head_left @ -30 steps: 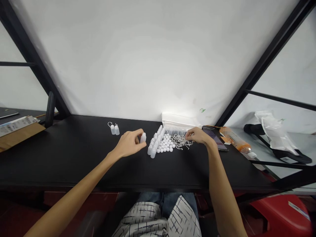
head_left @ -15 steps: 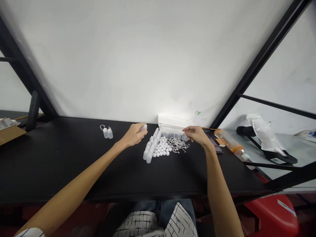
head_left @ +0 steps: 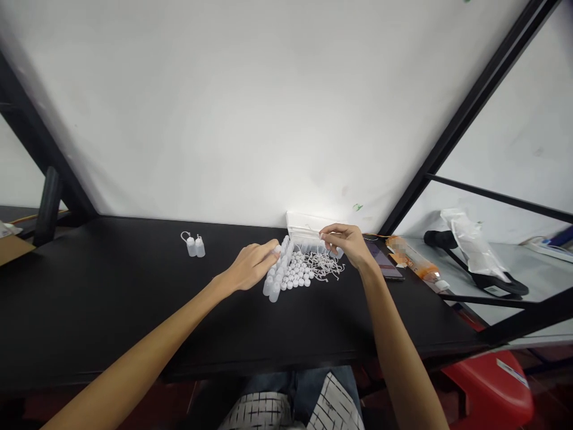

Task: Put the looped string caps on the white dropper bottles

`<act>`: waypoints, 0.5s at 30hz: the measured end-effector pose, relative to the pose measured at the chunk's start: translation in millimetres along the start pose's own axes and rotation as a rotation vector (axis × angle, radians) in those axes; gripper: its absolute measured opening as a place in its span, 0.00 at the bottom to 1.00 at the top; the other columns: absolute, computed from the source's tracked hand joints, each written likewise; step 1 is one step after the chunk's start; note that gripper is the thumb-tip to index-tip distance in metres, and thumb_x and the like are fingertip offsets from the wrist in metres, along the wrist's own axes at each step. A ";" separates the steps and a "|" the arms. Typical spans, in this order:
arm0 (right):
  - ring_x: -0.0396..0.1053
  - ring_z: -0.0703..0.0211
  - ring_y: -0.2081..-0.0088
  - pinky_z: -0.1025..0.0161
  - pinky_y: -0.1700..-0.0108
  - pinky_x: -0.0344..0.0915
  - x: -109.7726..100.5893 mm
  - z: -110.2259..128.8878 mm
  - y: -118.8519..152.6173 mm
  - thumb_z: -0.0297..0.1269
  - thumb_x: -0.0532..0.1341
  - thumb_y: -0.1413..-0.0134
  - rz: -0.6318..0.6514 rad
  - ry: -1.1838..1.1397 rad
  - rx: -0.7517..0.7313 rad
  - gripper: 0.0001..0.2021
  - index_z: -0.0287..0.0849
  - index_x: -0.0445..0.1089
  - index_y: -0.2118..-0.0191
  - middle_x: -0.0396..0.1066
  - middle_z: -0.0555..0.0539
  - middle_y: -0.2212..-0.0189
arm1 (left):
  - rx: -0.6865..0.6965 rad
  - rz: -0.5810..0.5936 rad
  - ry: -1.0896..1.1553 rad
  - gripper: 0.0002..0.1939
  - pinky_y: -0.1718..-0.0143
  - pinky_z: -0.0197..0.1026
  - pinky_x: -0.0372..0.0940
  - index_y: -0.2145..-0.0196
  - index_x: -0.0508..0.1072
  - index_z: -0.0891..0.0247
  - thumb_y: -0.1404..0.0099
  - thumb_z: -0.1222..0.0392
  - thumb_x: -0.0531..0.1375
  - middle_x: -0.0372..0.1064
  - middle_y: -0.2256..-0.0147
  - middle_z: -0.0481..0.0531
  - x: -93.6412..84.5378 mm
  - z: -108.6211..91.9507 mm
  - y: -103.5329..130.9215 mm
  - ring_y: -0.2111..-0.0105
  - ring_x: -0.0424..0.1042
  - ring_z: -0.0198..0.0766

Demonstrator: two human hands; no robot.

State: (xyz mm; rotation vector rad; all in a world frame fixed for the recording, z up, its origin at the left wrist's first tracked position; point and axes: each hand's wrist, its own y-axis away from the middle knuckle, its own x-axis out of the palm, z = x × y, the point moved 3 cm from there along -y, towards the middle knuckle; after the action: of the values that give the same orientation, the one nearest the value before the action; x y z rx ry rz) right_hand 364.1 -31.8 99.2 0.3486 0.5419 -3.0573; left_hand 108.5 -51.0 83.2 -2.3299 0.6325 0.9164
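My left hand (head_left: pixel 256 264) is closed round a small white bottle (head_left: pixel 277 249), of which the top shows at the fingertips, beside rows of upright translucent bottles (head_left: pixel 274 291). My right hand (head_left: pixel 345 240) pinches a thin white tube (head_left: pixel 313 229) above the pile of curled white tubes (head_left: pixel 323 264). White caps (head_left: pixel 296 276) lie between the bottle rows and that pile. Two bottles with caps and tubes (head_left: pixel 196 246) stand apart at the left. Behind the caps is a white box-like stack (head_left: pixel 307 222), with more bottles in front of it, partly hidden by my right hand.
On the black table (head_left: pixel 134 298), a phone (head_left: pixel 384 263) lies right of my right hand. Beyond it are an orange-labelled bottle (head_left: pixel 418 264) and black metal bars (head_left: pixel 474 89). A cardboard box (head_left: pixel 15 248) is at far left.
My left hand has moved right and slightly down, up to the bottle rows. My right hand has shifted a little left. The view has tilted slightly.
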 end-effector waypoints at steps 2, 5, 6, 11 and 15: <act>0.62 0.67 0.83 0.69 0.84 0.56 16.6 8.3 -6.9 0.41 0.70 0.57 0.037 0.026 -0.028 0.11 0.38 0.75 0.71 0.67 0.52 0.84 | 0.005 -0.018 0.019 0.14 0.74 0.38 0.45 0.72 0.53 0.60 0.29 0.54 0.43 0.48 0.81 0.41 0.6 -0.7 0.5 0.80 0.49 0.33; 0.67 0.65 0.81 0.69 0.84 0.55 45.9 18.3 -16.1 0.40 0.69 0.55 0.106 0.083 -0.068 0.10 0.38 0.74 0.70 0.71 0.49 0.80 | 0.030 -0.031 0.012 0.15 0.74 0.37 0.45 0.72 0.53 0.60 0.29 0.51 0.46 0.47 0.81 0.40 3.1 -1.2 -0.5 0.80 0.48 0.32; 0.69 0.63 0.80 0.70 0.84 0.56 55.0 20.9 -17.6 0.41 0.69 0.54 0.106 0.080 -0.091 0.11 0.38 0.74 0.69 0.72 0.47 0.78 | 0.035 -0.032 0.007 0.16 0.74 0.37 0.45 0.72 0.54 0.61 0.29 0.50 0.47 0.47 0.81 0.40 4.4 -1.0 -1.1 0.80 0.48 0.31; 0.71 0.61 0.76 0.67 0.79 0.65 83.4 23.9 -9.9 0.42 0.70 0.55 0.168 -0.016 -0.120 0.12 0.38 0.74 0.69 0.74 0.46 0.76 | 0.016 -0.058 0.032 0.16 0.76 0.36 0.46 0.69 0.60 0.61 0.29 0.48 0.48 0.48 0.81 0.40 9.4 1.8 -4.6 0.80 0.50 0.31; 0.71 0.62 0.74 0.66 0.76 0.69 79.8 21.7 -1.1 0.40 0.69 0.54 0.172 -0.021 -0.177 0.09 0.39 0.75 0.69 0.74 0.47 0.73 | 0.007 -0.079 0.047 0.17 0.75 0.36 0.47 0.69 0.61 0.61 0.29 0.47 0.48 0.50 0.80 0.41 9.1 2.3 -6.0 0.79 0.52 0.31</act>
State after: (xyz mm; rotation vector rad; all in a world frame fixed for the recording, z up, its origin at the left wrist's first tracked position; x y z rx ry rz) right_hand 281.5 -36.4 101.7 0.3386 0.7339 -2.8197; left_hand 117.0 -47.1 77.1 -2.3581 0.5579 0.8249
